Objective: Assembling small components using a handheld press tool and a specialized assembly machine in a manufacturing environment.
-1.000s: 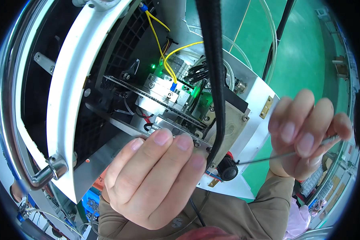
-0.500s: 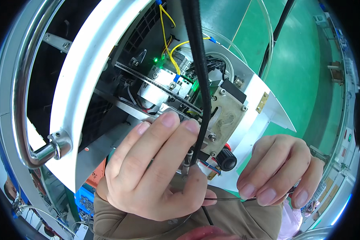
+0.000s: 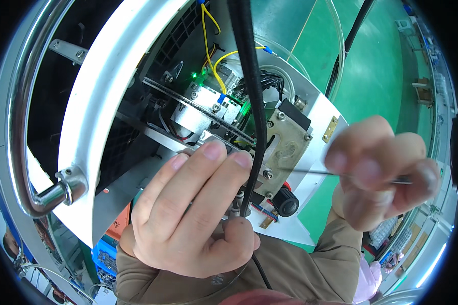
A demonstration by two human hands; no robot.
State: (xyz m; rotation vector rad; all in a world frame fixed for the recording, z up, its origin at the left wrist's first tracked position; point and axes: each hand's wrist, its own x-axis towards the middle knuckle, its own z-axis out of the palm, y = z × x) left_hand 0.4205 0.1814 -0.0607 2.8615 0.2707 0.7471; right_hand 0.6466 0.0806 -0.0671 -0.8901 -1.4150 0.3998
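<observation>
My left hand (image 3: 196, 218) is in front of the opened machine. Three of its fingertips rest against a silver block (image 3: 208, 138), while thumb and forefinger press together lower down; what they pinch, if anything, is hidden. A thick black cable (image 3: 254, 101) hangs past these fingertips. My right hand (image 3: 376, 173), smeared by motion, is raised right of the machine and closed on a thin dark rod (image 3: 308, 172). The rod's left end points at a metal plate with bolts (image 3: 290, 147); whether they touch, I cannot tell.
Below the plate sits a black knob (image 3: 286, 202). A toothed belt (image 3: 198, 108) and yellow wires (image 3: 216, 71) run through the machine. On the left are its curved white cover (image 3: 91, 101) and a chrome handle (image 3: 25, 112). A blue bin (image 3: 105, 256) stands lower left.
My right hand has risen and moved right, taking the rod away from my left thumb and forefinger up toward the plate. My left hand has stayed almost in place.
</observation>
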